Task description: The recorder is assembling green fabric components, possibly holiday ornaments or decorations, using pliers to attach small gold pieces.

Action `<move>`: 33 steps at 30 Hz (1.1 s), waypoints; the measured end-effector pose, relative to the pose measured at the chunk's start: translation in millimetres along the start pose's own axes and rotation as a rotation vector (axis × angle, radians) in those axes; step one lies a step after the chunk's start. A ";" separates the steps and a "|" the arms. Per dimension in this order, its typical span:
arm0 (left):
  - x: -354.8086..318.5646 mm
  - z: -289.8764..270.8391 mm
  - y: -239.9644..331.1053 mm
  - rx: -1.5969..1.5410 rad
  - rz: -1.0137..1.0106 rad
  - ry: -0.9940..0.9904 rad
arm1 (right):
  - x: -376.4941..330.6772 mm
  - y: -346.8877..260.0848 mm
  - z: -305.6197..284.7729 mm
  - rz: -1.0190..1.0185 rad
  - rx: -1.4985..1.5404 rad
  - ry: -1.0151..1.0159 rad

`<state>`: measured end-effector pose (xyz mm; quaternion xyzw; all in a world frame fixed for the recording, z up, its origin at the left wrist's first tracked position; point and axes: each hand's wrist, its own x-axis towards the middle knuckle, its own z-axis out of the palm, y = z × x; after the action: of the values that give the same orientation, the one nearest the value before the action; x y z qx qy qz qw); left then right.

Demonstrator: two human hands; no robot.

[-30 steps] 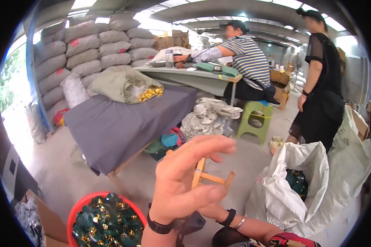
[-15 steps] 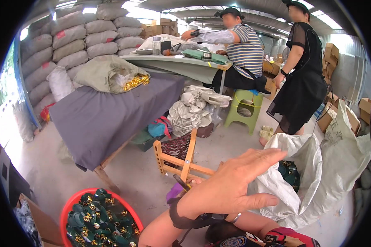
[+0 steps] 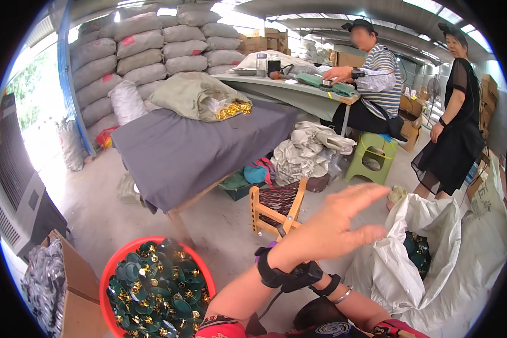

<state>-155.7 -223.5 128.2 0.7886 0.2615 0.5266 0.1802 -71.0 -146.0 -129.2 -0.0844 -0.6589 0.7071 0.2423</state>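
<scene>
My left hand (image 3: 335, 225) is raised in mid-air at the centre, fingers stretched toward the right, holding nothing. A black band sits on its wrist (image 3: 287, 274). It hovers above the floor between a small wooden folding stool (image 3: 276, 209) and an open white sack (image 3: 403, 265) with dark green pieces inside. My right forearm (image 3: 349, 301), wearing a black band and a thin bangle, lies below it. The right hand itself is hidden behind my left wrist. A red basin (image 3: 114, 277) full of dark green and gold pieces stands at the lower left.
A low table under grey cloth (image 3: 191, 146) carries a sack spilling gold pieces (image 3: 234, 109). Behind it are stacked sacks (image 3: 152, 50) and a green table with a seated person (image 3: 372, 84). Another person (image 3: 450, 129) stands at the right. A green stool (image 3: 372, 158) and a cardboard box (image 3: 76, 281) are nearby.
My left hand has swung down and to the right, its fingers now pointing sideways instead of upward. The view has shifted a little.
</scene>
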 end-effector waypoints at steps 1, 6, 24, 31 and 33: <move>-1.7 -6.0 -5.2 -0.011 -0.043 0.055 | 3.3 -15.1 7.4 0.032 -0.026 0.028; -7.7 -75.6 -42.5 -0.519 0.088 0.607 | 11.5 -69.4 -10.7 -0.196 -0.638 0.699; -216.2 -123.1 -240.6 -0.682 -0.778 1.454 | 3.0 -134.5 79.5 -0.238 -0.001 0.104; -60.3 -67.3 -138.7 -0.294 -0.502 0.795 | 78.4 -201.5 -115.3 -0.533 0.223 0.955; -36.1 -25.6 -120.6 -0.247 -0.464 0.269 | 83.9 -199.9 -174.0 -0.546 0.478 1.144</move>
<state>-217.3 -148.8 43.8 0.6030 0.3902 0.5990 0.3541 -21.3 50.0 61.6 -0.2200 -0.2501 0.5910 0.7347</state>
